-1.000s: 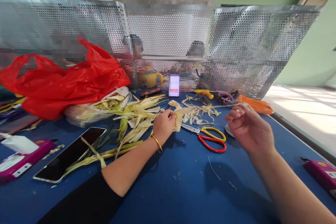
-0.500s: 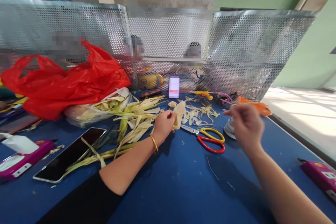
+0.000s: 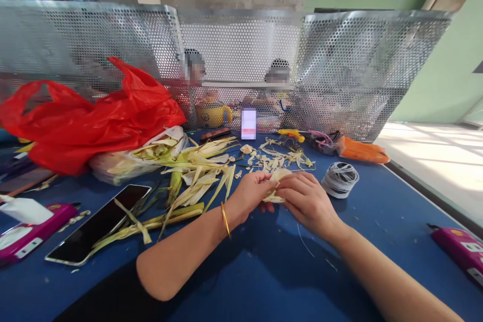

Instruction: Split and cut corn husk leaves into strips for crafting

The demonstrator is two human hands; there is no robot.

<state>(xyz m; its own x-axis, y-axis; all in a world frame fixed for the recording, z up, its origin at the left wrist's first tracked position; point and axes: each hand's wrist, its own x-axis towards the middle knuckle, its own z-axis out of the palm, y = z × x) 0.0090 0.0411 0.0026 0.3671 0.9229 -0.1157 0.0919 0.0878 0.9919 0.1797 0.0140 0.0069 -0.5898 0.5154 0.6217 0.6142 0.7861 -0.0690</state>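
Over the middle of the blue table, my left hand [image 3: 252, 192], with a gold bangle at its wrist, pinches a pale piece of corn husk [image 3: 280, 176]. My right hand [image 3: 308, 200] has its fingers closed on the other side of the same piece, so both hands meet at it. Part of the husk is hidden behind my fingers. Left of my hands lies a pile of long corn husks [image 3: 199, 171]. Small husk scraps [image 3: 277, 161] are strewn just beyond. A roll of whitish-grey thread [image 3: 340, 180] stands to the right. The scissors do not show now.
A black-screened phone [image 3: 100, 224] lies at left, near a magenta power strip [image 3: 37, 231]. A red plastic bag [image 3: 94, 121] sits behind. A lit phone [image 3: 248, 124] leans by the perforated metal screen [image 3: 241, 35]. A yellow glue gun [image 3: 291, 135] and an orange packet [image 3: 362, 150] lie at right.
My right hand has moved left from beside the thread roll to the husk piece. My left hand has shifted slightly right and down with it. The red-and-yellow-handled scissors have gone from sight.
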